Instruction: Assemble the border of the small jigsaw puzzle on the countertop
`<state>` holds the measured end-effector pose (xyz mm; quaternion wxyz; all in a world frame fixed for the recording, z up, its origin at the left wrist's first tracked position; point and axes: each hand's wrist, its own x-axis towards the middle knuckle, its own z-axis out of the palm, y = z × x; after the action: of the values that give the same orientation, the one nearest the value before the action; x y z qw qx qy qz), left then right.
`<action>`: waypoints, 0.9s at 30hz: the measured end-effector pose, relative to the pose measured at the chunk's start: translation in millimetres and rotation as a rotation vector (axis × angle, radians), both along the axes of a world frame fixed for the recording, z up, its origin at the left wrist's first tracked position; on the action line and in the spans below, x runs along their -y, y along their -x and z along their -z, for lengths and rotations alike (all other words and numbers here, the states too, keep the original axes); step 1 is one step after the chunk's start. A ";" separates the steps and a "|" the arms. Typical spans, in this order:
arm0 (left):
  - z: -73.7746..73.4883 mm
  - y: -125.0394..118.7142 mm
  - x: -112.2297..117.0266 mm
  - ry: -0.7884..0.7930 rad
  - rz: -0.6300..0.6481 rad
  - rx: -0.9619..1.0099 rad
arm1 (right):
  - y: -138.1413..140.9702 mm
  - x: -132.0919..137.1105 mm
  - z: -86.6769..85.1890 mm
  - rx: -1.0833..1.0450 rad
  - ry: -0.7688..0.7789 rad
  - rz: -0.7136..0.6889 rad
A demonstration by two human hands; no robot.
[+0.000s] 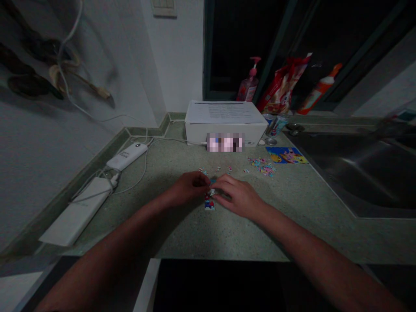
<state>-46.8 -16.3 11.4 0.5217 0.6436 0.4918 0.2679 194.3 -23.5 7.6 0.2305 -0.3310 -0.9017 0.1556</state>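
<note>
Over the middle of the counter, the fingertips of my two hands nearly meet. My right hand (pixel 238 195) is closed in a pinch around a small whitish puzzle piece (pixel 212 191). Thumb and fingers of my left hand (pixel 190 188) curl together right beside that piece; whether they hold one too is hidden. Just below the fingers lies a narrow joined strip of puzzle (pixel 209 205) in blue, red and white, its upper part partly covered by the hands. Several loose pieces (pixel 229 169) lie beyond the hands, and a colourful pile of puzzle pieces (pixel 262 167) sits to the right.
A bright picture card (pixel 286 155) lies beside the sink (pixel 367 169). Behind the hands stands a white box (pixel 224 117) with papers on top and a blurred-out screen leaning in front. Corded white power strips (pixel 78 212) lie left. A pump bottle (pixel 248 84) stands by the window.
</note>
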 end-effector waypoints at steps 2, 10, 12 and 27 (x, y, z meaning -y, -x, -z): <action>2.3 -0.3 0.7 -0.008 0.022 0.040 | -0.9 -0.9 1.1 0.004 -0.011 -0.015; -19.2 17.3 -5.7 -0.201 -0.158 -0.327 | -8.1 -9.7 -4.1 -0.031 0.013 0.115; -26.9 28.4 -8.4 -0.302 -0.269 -0.549 | -11.0 -13.4 -5.4 -0.038 0.023 0.163; -22.2 30.6 -6.0 -0.350 -0.061 -0.912 | -27.2 -42.3 7.3 -0.007 0.056 0.316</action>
<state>-77.4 -10.4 33.6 0.1290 0.7587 0.6364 0.0525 221.5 18.8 0.2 0.2460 -0.4746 -0.8328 0.1437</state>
